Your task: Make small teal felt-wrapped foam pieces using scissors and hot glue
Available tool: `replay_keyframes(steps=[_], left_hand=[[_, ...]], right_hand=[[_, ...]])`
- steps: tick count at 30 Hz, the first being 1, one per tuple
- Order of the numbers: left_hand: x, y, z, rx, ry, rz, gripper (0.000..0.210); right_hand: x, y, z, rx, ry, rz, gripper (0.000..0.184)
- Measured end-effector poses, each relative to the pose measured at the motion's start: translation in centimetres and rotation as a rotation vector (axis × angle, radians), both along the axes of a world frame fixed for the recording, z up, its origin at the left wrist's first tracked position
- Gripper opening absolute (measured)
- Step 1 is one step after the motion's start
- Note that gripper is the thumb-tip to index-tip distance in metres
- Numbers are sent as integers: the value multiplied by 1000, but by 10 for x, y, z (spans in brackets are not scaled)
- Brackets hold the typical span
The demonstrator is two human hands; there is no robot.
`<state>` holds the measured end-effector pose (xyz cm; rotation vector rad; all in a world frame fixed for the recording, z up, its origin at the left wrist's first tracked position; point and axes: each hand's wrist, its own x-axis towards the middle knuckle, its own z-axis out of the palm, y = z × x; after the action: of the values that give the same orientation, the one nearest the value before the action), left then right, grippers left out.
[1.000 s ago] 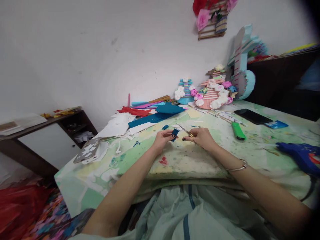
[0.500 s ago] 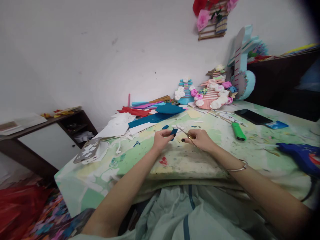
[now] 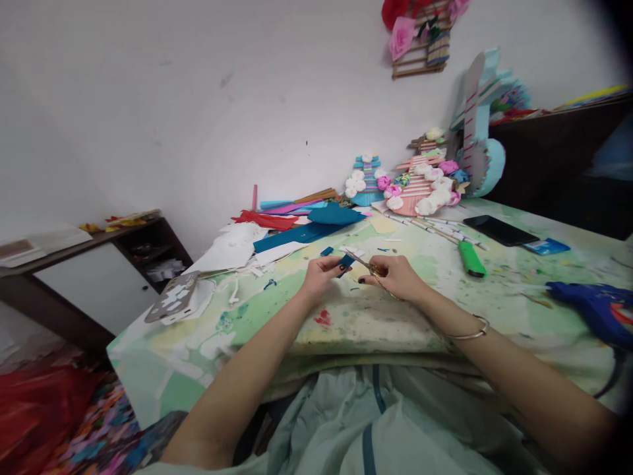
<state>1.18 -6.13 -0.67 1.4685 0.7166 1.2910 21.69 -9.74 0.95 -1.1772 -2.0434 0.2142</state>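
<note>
Pinched between the thumb and fingers of my left hand [image 3: 320,276] is a small dark blue strip of paper [image 3: 347,262]. My right hand [image 3: 398,277] is closed round the handles of a pair of scissors [image 3: 363,261], whose blades point left and reach the strip's upper end. Whether the blades have cut into it, I cannot tell. Just beyond my left hand lies another small blue piece [image 3: 327,251]. White paper scraps [image 3: 352,251] lie behind the strip. Farther back, large blue crepe-like sheets [image 3: 309,234] rest on white paper.
A green lighter-like object [image 3: 471,259], a black phone [image 3: 500,231] and a blue glue gun [image 3: 588,310] lie to the right. Flower-decorated crafts [image 3: 420,188] stand at the back. A patterned phone case [image 3: 174,297] sits at the table's left edge.
The scissor blades have moved left onto the blue strip, where a gap showed before. My left hand has shifted slightly right, and the strip is more tilted.
</note>
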Motion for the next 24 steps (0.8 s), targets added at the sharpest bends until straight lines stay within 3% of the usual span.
replay_keyframes(steps=[24], left_hand=[[0, -4, 4, 19, 87, -28, 29]], right_hand=[[0, 2, -4, 22, 41, -15, 57]])
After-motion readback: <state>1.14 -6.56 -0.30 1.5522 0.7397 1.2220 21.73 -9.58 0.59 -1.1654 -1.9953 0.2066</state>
